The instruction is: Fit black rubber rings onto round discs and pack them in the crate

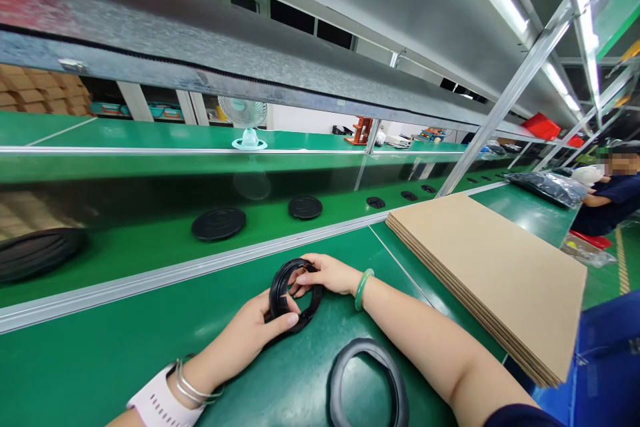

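A black ring-shaped part (281, 280) is held tilted just above the green bench (250, 373). My left hand (267, 320) grips its lower left side, thumb across the front and fingers around the rim. My right hand (325, 273) pinches the upper right of the same ring, fingertips reaching into its opening. Whether the ring is one piece or several stacked together, I cannot tell. Nearer to me, below my right forearm, a second dark grey ring (345, 373) lies on the bench, partly cut off by the frame's bottom edge.
Behind the bench's metal edge, round black parts (219, 223) sit spaced along a green belt (165, 247). To the right lies a stack of cardboard sheets (490, 273). A metal post (505, 107) stands beyond it, a shelf overhead. A person (613, 193) sits far right near plastic-wrapped goods (547, 187).
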{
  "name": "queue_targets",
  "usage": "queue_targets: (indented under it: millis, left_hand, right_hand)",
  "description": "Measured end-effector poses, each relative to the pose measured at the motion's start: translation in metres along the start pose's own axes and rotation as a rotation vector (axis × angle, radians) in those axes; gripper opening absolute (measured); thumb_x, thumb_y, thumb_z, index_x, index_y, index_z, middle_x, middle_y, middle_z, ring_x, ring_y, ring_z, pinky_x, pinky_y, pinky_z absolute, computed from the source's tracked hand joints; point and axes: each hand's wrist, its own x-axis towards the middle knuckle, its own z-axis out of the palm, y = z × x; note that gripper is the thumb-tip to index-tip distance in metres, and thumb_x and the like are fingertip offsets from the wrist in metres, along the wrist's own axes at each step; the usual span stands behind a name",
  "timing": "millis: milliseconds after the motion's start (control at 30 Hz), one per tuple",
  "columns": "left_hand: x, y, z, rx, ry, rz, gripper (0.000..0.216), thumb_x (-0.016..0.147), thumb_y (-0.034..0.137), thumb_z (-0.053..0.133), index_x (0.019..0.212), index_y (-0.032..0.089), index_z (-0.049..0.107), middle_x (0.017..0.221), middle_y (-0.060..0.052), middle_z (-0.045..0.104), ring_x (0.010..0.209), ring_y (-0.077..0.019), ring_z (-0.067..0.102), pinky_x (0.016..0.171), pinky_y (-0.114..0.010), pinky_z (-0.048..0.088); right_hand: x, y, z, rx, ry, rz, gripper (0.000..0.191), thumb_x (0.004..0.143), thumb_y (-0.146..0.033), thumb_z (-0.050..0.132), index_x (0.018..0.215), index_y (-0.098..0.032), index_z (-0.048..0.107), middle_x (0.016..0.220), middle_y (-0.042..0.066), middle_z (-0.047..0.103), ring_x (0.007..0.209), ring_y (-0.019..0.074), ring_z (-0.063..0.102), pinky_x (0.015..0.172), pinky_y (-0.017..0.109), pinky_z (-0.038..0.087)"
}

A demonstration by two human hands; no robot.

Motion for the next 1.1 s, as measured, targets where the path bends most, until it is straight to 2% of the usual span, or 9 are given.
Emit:
queue_targets:
  millis: [867, 1100]
  left_hand:
    - [0.0004, -0.0021, -0.0001, 0.005, -0.016, 0.0, 0.031, 0.085, 0.05, 0.061, 0.087, 0.02, 0.067, 0.1, -0.004, 0.068, 0.098, -0.0252, 0.059, 0.095, -0.036, 0.043]
    - [-0.0002, -0.0027, -0.0004, 0.0, -0.018, 0.006, 0.03, 0.086, 0.05, 0.061, 0.086, 0.02, 0.067, 0.104, -0.005, 0.068, 0.099, -0.0251, 0.059, 0.098, -0.037, 0.042]
  right_hand:
    - [0.0003, 0.0018, -0.0008, 0.001, -0.016, -0.023, 0.047, 0.07, -0.042, 0.085, 0.098, -0.013, 0.061, 0.095, 0.006, 0.067, 0.087, 0.0218, 0.067, 0.08, 0.036, 0.054]
    - [0.0002, 0.003, -0.0011, 0.005, -0.018, -0.029, 0.046, 0.07, -0.041, 0.085, 0.098, -0.013, 0.061, 0.096, 0.006, 0.067, 0.086, 0.0218, 0.067, 0.079, 0.036, 0.054]
